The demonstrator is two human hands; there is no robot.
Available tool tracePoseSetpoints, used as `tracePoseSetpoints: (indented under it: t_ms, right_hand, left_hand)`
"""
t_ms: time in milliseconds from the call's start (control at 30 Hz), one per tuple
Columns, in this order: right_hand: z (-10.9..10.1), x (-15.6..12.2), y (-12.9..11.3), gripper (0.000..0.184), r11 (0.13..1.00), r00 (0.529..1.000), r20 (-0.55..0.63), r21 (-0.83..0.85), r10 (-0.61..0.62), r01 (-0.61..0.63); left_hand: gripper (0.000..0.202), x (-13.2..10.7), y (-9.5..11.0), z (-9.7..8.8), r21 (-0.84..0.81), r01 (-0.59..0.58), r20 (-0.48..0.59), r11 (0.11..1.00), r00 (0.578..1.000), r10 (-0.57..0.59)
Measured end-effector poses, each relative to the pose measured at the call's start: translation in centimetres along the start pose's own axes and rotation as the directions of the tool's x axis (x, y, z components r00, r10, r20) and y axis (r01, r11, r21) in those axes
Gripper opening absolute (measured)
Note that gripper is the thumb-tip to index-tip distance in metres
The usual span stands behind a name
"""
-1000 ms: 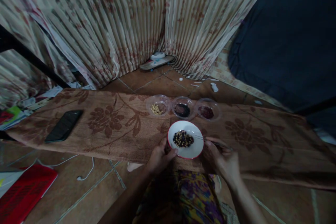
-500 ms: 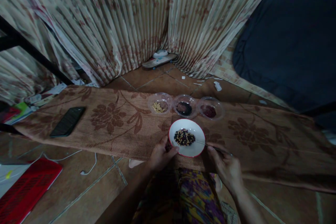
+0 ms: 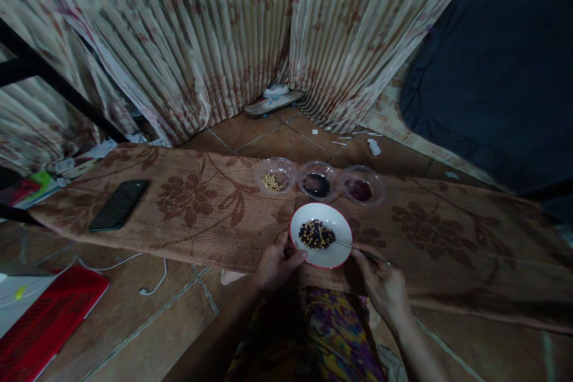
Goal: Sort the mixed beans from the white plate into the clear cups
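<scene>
A white bowl with a red rim (image 3: 333, 221) stands near the front edge of the cloth, holding a mixed heap of dark and pale yellow beans (image 3: 317, 234). My left hand (image 3: 277, 262) grips its left rim, thumb on top and fingers against the outside. In my right hand (image 3: 382, 277) is a slim metal tool that looks like tweezers (image 3: 344, 243); the tips reach over the bowl's right side beside the beans. Behind the bowl sit three clear plastic cups in a row: yellow beans in the left cup (image 3: 275, 161), black ones in the middle cup (image 3: 317, 165), dark red ones in the right cup (image 3: 362, 170).
A dark phone (image 3: 119, 205) lies on the left of the brown flowered cloth (image 3: 215, 239). Striped curtains (image 3: 224, 30) hang behind, with a skateboard (image 3: 275, 104) on the tiles. A red basket (image 3: 54, 322) and a white cable (image 3: 163, 274) are at lower left.
The view has shifted slightly, so everything sits a little further right. My right hand and the tweezers have moved slightly left, closer to the bowl. My left hand keeps its hold.
</scene>
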State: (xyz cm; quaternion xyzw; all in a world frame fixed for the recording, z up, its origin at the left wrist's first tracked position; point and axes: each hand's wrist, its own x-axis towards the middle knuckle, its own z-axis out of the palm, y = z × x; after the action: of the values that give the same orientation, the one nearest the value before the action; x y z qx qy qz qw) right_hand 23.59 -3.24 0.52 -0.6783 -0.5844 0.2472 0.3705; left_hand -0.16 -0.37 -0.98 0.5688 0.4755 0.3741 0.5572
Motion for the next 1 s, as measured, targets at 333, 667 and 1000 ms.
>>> tracePoseSetpoints:
  t_ms: [333, 667, 1000]
  right_hand:
    - [0.04, -0.18, 0.21, 0.034, 0.998, 0.999, -0.001, -0.026, -0.049, 0.048]
    - [0.18, -0.12, 0.43, 0.032, 0.996, 0.997, -0.003, -0.033, -0.083, 0.083]
    - [0.01, 0.05, -0.22, 0.033, 0.996, 0.997, -0.001, -0.04, -0.079, 0.079]
  left_hand:
    - [0.044, 0.08, 0.1, -0.08, -0.006, 0.008, 0.028, 1.0, 1.0, -0.008]
    - [0.048, 0.04, 0.01, -0.03, 0.008, 0.007, 0.003, 1.0, 1.0, -0.007]
    - [0.046, 0.05, -0.36, -0.02, 0.015, -0.006, 0.021, 1.0, 1.0, 0.006]
